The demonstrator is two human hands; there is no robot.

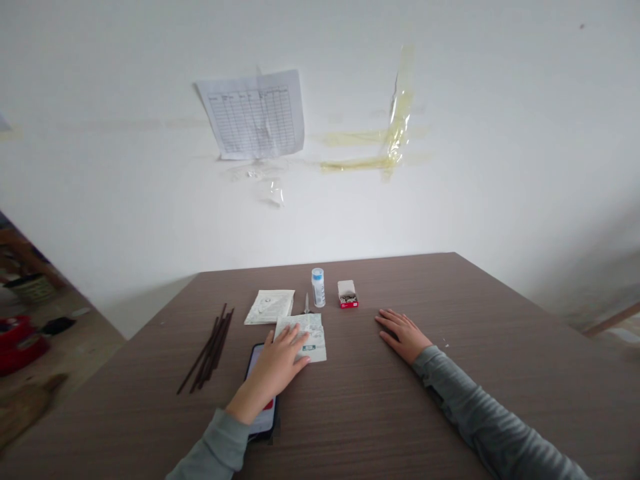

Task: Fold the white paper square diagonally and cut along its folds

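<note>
My left hand (280, 360) lies spread on a printed sheet of paper (315, 333), its fingers over the sheet's left part. Under that wrist, a phone (263, 425) with its screen lit is partly covered. My right hand (404, 333) rests flat on the brown table (370, 407), fingers stretched out and holding nothing. Beyond the sheet, a pair of scissors (307, 305) points away, its handles hidden by the paper. A white bottle with a blue cap (319, 289) stands upright beside it. Nearer my right hand sits a small open red-and-white box (348, 295) with small metallic pieces inside.
Several thin dark sticks (213, 350) lie at the left. A folded stack of paper (270, 307) sits behind the phone. On the white wall hang a printed table sheet (255, 117) and strips of yellowish tape (397, 127). A red object (20, 343) is on the floor at far left.
</note>
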